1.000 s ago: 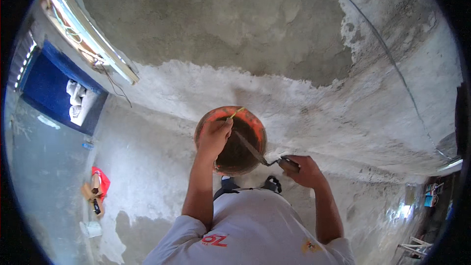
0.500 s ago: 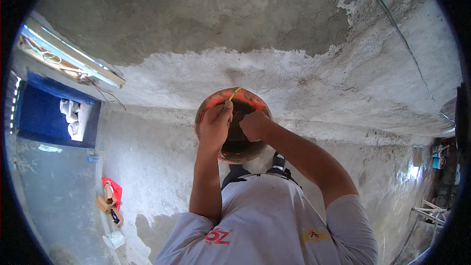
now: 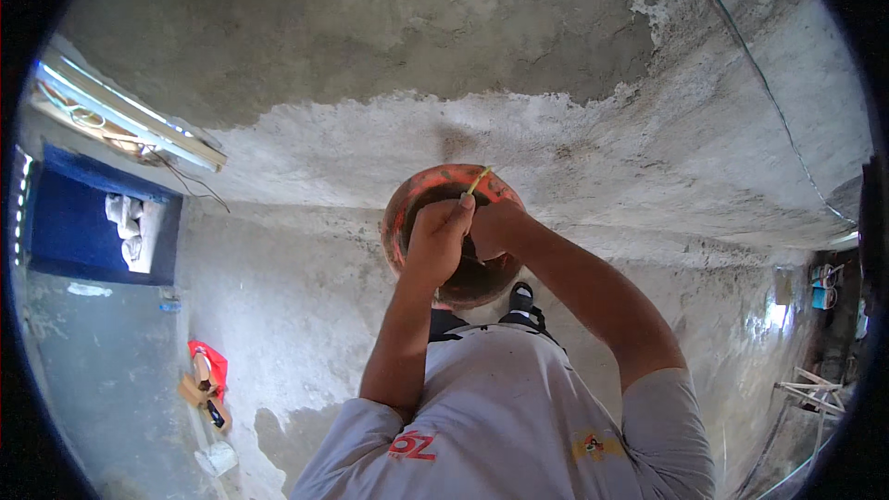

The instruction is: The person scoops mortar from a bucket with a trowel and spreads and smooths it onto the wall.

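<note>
Bucket (image 3: 398, 220), orange and round, is sitting right in front of you, mouth up, close to the wall (image 3: 352, 153) and above your feet; can't tell if its base is touching the floor (image 3: 306, 296). Your left hand (image 3: 439, 239) is grasping a yellow strip (image 3: 479, 181) over the mouth, thumb lying along it, the strip's far end meeting the far rim. Your right hand (image 3: 497, 227) is bending down into the mouth, just beside the left one; its fingers are hiding inside, so can't tell if it's clenched, released or grasping anything. The bucket's inside is looking dark and brownish, the hands covering much of it. You're wearing a pale shirt (image 3: 495, 407), and a dark shoe (image 3: 522, 296) is showing below the bucket's near edge. Higher up the wall, a darker grey patch (image 3: 370, 28) is ending in a ragged lower edge. A cable (image 3: 761, 69) is running down at right. At left, a blue frame (image 3: 69, 222) is surrounding white bundles (image 3: 127, 222); below, a red bag (image 3: 219, 366) is lying beside cardboard (image 3: 192, 391).
</note>
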Available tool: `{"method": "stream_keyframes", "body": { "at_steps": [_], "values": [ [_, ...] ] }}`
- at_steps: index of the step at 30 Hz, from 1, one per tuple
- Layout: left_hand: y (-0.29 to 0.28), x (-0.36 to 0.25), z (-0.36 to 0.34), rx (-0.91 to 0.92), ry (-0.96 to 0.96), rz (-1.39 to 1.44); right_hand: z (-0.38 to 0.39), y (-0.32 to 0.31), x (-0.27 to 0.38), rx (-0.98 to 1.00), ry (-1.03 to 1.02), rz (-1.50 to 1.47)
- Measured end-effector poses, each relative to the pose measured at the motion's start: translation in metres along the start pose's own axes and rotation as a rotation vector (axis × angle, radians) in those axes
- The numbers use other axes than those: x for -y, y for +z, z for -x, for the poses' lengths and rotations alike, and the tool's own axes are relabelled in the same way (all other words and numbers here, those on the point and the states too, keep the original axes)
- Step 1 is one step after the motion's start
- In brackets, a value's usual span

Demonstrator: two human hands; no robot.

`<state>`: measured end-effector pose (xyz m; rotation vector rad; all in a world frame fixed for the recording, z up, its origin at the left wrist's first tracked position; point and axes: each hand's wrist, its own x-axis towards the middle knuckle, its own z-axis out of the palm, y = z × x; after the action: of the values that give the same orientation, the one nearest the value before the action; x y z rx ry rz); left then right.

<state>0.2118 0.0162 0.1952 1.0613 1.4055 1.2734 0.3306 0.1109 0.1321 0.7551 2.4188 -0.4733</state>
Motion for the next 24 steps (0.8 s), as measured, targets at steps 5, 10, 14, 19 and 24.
{"method": "stream_keyframes", "body": {
  "at_steps": [5, 10, 14, 19, 24],
  "values": [
    [-0.006, 0.003, -0.002, 0.019, -0.042, -0.044, 0.008, -0.011, 0.008, 0.159, -0.099, -0.173],
    [-0.013, 0.004, 0.002, -0.124, -0.053, 0.075, 0.019, -0.005, -0.022, 0.230, -0.104, -0.653],
    [-0.041, 0.008, 0.007, -0.274, -0.059, 0.118, 0.065, 0.006, -0.077, 0.085, -0.162, -0.958],
    [-0.060, -0.027, 0.014, -0.338, -0.157, 0.316, 0.147, 0.055, -0.129, -0.097, -0.122, -1.473],
    [-0.075, -0.013, 0.010, -0.339, 0.019, 0.038, 0.191, 0.096, -0.141, -0.515, -0.347, -1.820]
  ]
}}
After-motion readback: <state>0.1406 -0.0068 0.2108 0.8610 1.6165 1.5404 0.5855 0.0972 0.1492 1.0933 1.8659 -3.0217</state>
